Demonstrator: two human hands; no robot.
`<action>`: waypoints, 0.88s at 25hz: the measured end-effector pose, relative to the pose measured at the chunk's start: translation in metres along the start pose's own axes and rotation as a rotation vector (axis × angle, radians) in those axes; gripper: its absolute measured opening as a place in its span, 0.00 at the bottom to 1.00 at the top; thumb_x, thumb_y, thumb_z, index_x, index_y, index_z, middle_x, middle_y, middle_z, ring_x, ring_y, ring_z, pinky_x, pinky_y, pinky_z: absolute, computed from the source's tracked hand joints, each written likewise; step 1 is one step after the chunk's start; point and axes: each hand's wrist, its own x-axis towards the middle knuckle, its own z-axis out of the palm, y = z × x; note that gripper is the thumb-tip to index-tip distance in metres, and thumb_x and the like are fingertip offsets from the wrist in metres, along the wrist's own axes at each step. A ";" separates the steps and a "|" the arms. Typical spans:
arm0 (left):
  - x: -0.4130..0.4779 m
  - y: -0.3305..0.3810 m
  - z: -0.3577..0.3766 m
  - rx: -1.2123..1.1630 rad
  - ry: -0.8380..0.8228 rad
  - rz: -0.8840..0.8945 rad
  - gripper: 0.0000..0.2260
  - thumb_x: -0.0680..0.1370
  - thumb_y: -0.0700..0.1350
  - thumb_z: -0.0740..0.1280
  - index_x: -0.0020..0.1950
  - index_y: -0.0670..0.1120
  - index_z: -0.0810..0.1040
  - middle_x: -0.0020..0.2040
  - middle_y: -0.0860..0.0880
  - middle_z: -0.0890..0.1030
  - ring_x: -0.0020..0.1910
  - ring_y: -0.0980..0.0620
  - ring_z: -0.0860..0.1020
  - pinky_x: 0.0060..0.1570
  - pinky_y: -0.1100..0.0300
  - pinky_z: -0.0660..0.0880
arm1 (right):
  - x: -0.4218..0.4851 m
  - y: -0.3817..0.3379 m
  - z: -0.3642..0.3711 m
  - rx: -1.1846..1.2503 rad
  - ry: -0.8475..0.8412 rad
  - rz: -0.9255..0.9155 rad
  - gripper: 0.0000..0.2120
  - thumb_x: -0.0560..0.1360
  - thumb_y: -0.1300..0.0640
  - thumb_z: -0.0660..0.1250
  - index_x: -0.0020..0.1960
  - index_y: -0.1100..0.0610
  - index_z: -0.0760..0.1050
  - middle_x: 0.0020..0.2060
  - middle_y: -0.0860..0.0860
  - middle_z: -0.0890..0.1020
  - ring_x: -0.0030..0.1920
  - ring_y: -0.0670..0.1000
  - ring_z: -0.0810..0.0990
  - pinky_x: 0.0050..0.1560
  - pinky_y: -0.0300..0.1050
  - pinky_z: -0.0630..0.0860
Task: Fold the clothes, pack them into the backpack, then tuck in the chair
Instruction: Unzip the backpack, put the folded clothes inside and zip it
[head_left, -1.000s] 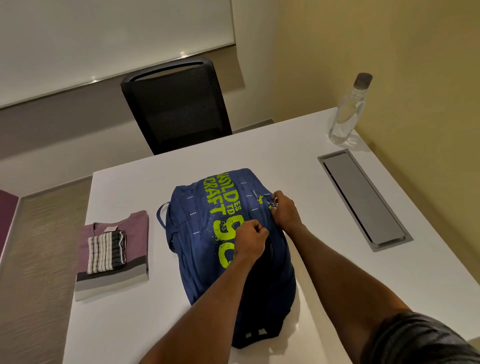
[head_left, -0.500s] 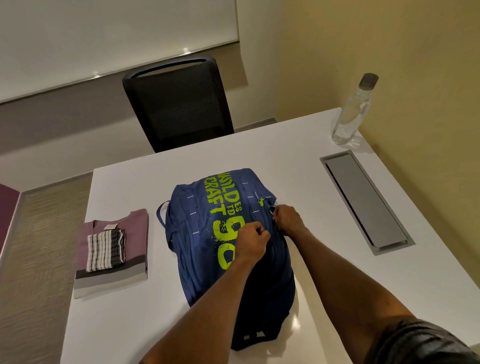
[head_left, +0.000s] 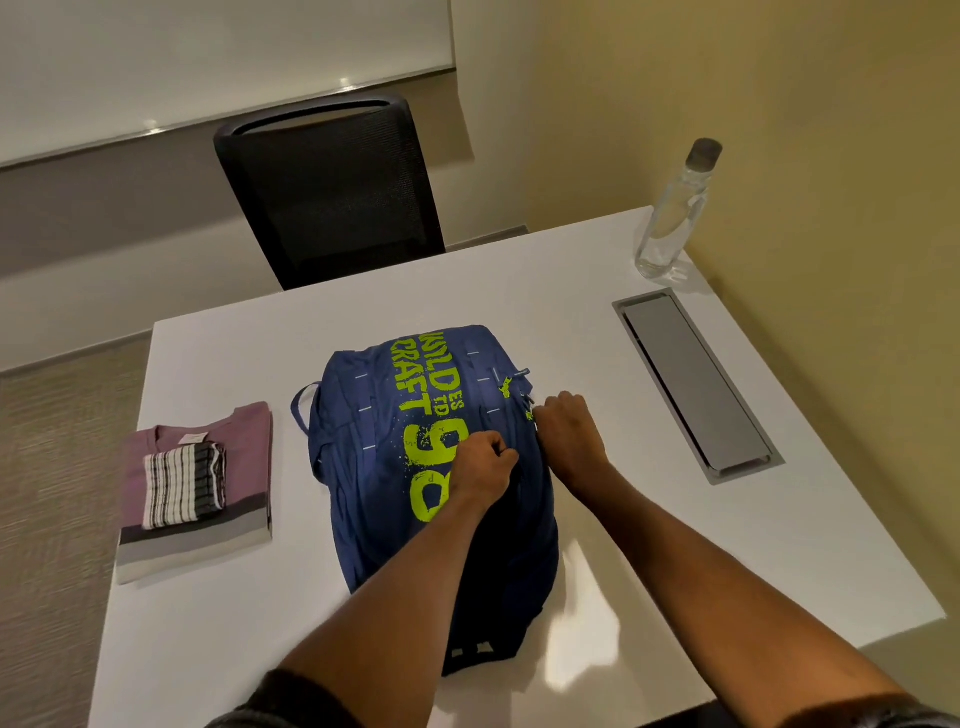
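A blue backpack (head_left: 379, 467) with lime-green lettering lies flat in the middle of the white table (head_left: 597, 374). My left hand (head_left: 480, 467) pinches the backpack's fabric near its right side. My right hand (head_left: 569, 434) grips the backpack's right edge, apparently at a zipper; the pull itself is hidden under the fingers. To the left lies a folded mauve shirt (head_left: 244, 441) with a small folded striped cloth (head_left: 182, 483) on top. A black mesh chair (head_left: 332, 192) stands pulled back beyond the far table edge.
A clear water bottle (head_left: 672, 213) stands at the far right corner. A grey cable hatch (head_left: 696, 384) is set flush in the table's right part. A yellow wall runs close along the right; carpet lies to the left.
My right hand has slid down the backpack's right edge toward me. My left hand stays pinched on the fabric in about the same place.
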 end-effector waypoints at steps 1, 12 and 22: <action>-0.002 -0.002 0.001 -0.026 -0.004 -0.007 0.11 0.76 0.40 0.70 0.35 0.43 0.75 0.35 0.41 0.79 0.33 0.49 0.74 0.37 0.49 0.78 | -0.012 -0.002 -0.002 -0.003 -0.006 -0.018 0.08 0.72 0.57 0.76 0.38 0.53 0.78 0.34 0.51 0.80 0.39 0.53 0.78 0.40 0.46 0.69; -0.023 -0.012 -0.009 -0.247 -0.063 0.037 0.14 0.77 0.37 0.69 0.34 0.44 0.71 0.29 0.47 0.70 0.29 0.53 0.67 0.30 0.59 0.66 | -0.107 -0.034 0.005 0.307 0.313 0.094 0.17 0.63 0.74 0.75 0.34 0.55 0.73 0.30 0.53 0.73 0.33 0.56 0.71 0.34 0.49 0.65; -0.033 -0.019 -0.021 -0.389 0.016 -0.033 0.15 0.77 0.36 0.66 0.32 0.46 0.68 0.28 0.51 0.65 0.27 0.57 0.61 0.27 0.62 0.59 | -0.176 -0.074 -0.016 0.389 0.394 -0.051 0.19 0.62 0.75 0.74 0.37 0.54 0.72 0.34 0.52 0.73 0.36 0.55 0.72 0.34 0.46 0.67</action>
